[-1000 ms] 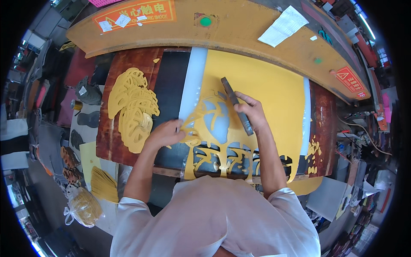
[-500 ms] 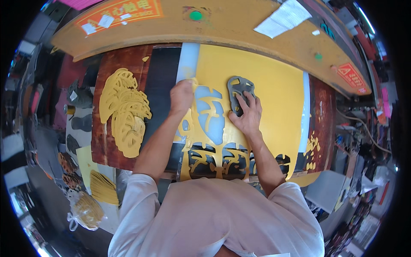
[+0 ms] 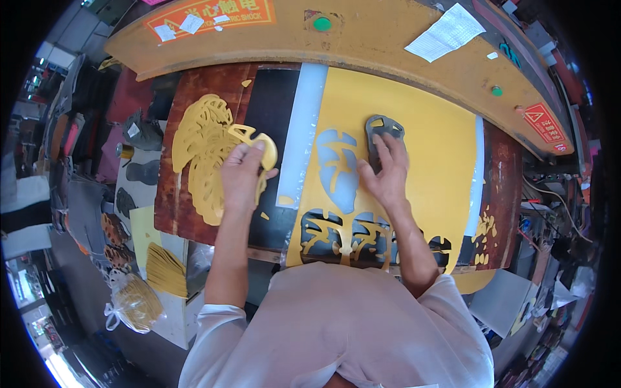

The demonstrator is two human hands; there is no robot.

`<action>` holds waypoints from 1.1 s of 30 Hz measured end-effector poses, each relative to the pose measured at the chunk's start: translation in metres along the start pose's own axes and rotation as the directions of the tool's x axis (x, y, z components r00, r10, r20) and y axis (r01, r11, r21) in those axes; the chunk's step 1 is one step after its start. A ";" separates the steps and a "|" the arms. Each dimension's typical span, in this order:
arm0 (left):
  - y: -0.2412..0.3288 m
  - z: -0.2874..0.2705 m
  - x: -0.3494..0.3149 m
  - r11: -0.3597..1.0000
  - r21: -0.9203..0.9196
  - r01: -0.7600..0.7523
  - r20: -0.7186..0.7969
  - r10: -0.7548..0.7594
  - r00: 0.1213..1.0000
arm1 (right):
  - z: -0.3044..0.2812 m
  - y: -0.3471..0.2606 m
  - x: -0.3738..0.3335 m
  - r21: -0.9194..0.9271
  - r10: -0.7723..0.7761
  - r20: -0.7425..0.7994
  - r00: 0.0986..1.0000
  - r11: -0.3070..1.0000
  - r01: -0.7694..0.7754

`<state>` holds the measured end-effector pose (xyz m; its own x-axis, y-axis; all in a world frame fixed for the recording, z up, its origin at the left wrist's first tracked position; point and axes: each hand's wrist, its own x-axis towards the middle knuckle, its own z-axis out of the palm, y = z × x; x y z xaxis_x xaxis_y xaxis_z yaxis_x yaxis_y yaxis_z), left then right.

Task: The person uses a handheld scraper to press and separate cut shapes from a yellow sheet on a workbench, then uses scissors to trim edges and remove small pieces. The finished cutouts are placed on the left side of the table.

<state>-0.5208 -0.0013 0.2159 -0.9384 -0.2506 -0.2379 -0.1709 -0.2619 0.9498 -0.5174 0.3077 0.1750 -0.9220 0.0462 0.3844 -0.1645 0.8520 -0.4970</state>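
Raised between thumb and fingers of my left hand is a yellow cut-out piece with openings, like a shoe upper part. It is beside a heap of similar yellow cut-outs at the left. My right hand grips a dark grey cutting die, fingers over its top and thumb by its left edge. The die lies on a wide yellow sheet. Left of the die, a cut-out hole in the sheet shows the pale board beneath. More holes with thin yellow webs run along the sheet's near edge.
An orange-brown machine beam with green buttons crosses the far side. Small yellow scraps lie on the worn red-brown table at the right. A fanned yellow stack and a bagged bundle stand at lower left.
My left hand has moved left from the sheet's edge toward the heap, with a yellow cut-out in it. The waste strip by the hole is gone from there. My right hand stays at the die.
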 end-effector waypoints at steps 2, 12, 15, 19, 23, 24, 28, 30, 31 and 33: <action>-0.013 0.020 -0.016 0.998 0.010 0.059 0.011 -0.059 0.998 | -0.006 -0.038 -0.005 0.406 -0.182 -0.009 0.983 0.898 0.170; -0.037 0.038 -0.056 0.971 -0.125 0.206 0.300 -0.161 0.940 | 0.006 -0.077 -0.032 0.699 0.048 0.636 0.770 0.388 -0.601; -0.031 0.033 -0.062 0.984 0.093 0.149 0.260 -0.169 0.951 | 0.013 -0.068 -0.048 0.655 0.118 0.676 0.727 0.355 -0.667; 0.000 0.019 -0.074 0.981 0.149 0.124 0.096 -0.139 0.986 | 0.023 -0.048 -0.058 0.706 0.180 0.704 0.687 -0.074 -0.705; 0.061 -0.051 -0.080 0.985 0.163 -0.060 -0.249 0.100 0.963 | 0.002 0.005 -0.055 0.778 0.354 0.538 0.765 0.139 -0.612; 0.072 -0.071 -0.072 0.995 0.040 -0.095 -0.288 0.103 0.952 | -0.005 0.016 -0.059 0.727 0.360 0.548 0.755 0.243 -0.643; 0.072 -0.114 -0.041 0.909 0.020 -0.415 -0.228 0.409 0.884 | 0.000 0.024 -0.070 0.711 0.302 0.553 0.777 0.317 -0.628; 0.053 -0.104 -0.008 0.891 0.224 -0.394 -0.333 0.450 0.829 | 0.011 0.014 -0.075 0.695 0.283 0.558 0.781 0.355 -0.625; 0.045 -0.095 0.014 0.840 0.422 -0.341 -0.293 0.482 0.826 | 0.015 0.008 -0.078 0.683 0.257 0.562 0.786 0.392 -0.616; 0.023 -0.072 0.048 0.594 0.793 -0.136 -0.203 0.468 0.860 | 0.019 0.001 -0.080 0.602 0.258 0.590 0.765 0.492 -0.630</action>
<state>-0.5483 -0.0860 0.2115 -0.8264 -0.5269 0.1984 -0.2122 0.6179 0.7570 -0.4501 0.2953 0.1290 -0.9547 -0.0519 -0.2929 0.2887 0.0760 -0.9544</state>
